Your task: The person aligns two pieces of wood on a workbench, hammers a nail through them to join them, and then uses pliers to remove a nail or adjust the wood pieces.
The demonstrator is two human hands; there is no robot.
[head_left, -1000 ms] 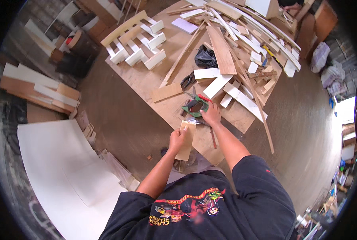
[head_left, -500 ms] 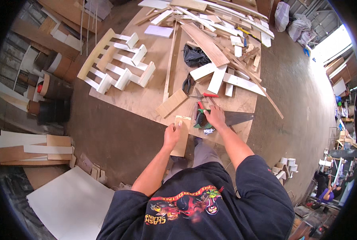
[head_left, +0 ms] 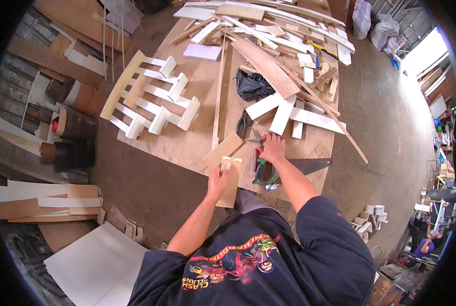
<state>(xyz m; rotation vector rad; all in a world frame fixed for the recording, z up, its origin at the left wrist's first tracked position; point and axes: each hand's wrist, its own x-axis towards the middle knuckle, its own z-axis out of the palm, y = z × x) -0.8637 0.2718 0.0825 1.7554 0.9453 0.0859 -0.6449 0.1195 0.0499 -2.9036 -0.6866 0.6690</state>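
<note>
My left hand (head_left: 218, 179) grips a small flat wooden board (head_left: 231, 184) at the near edge of the plywood worktable (head_left: 187, 148). My right hand (head_left: 273, 149) rests flat on the table among small hand tools with red handles (head_left: 260, 151), its fingers spread. A hand saw (head_left: 299, 166) with a green and black handle lies just to its right. A pair of black pliers (head_left: 243, 124) lies just beyond the hand. Another small plywood piece (head_left: 223, 150) lies on the table between my hands.
A white slatted wooden frame (head_left: 149, 99) lies on the table's left part. Many loose planks and offcuts (head_left: 284, 61) and a black bag (head_left: 252, 84) cover the far part. Boards (head_left: 39, 201) and a white panel (head_left: 97, 262) lie on the floor at left. Other people (head_left: 424, 237) work at far right.
The view has swung left and closer to the table. My left hand keeps the small board; my right hand has stayed on the tools by the saw.
</note>
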